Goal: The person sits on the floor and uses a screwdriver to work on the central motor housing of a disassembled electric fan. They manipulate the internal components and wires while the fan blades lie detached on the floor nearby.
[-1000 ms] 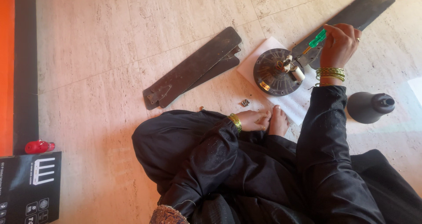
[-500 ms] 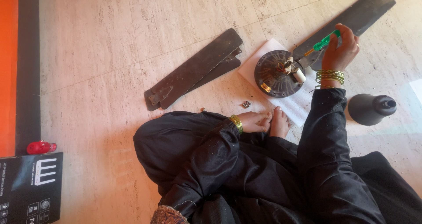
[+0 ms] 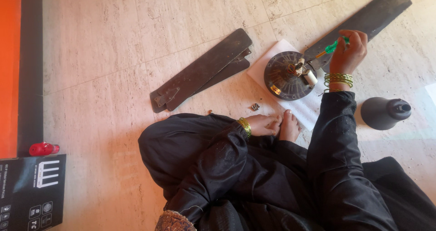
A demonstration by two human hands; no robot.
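Note:
My right hand (image 3: 349, 51) grips a green-handled screwdriver (image 3: 330, 49) whose tip points down-left at the round dark fan motor (image 3: 287, 76), which lies on a white sheet of paper (image 3: 303, 107). One dark fan blade (image 3: 363, 20) stays joined to the motor and runs up to the right. My left hand (image 3: 264, 125) rests near my bare foot (image 3: 289, 126) by the paper's lower edge, fingers curled, nothing visible in it. Small screws (image 3: 255, 106) lie on the floor just above that hand.
Two loose dark fan blades (image 3: 202, 71) lie stacked left of the motor. A dark bell-shaped fan cover (image 3: 384, 112) sits at right. A red-capped small bottle (image 3: 43, 148) and a black box (image 3: 31, 192) lie at lower left, beside an orange and black strip (image 3: 18, 67).
My right hand has moved the screwdriver a little, so the tip now reaches closer to the blade bracket at the motor's right edge. My left hand stays still.

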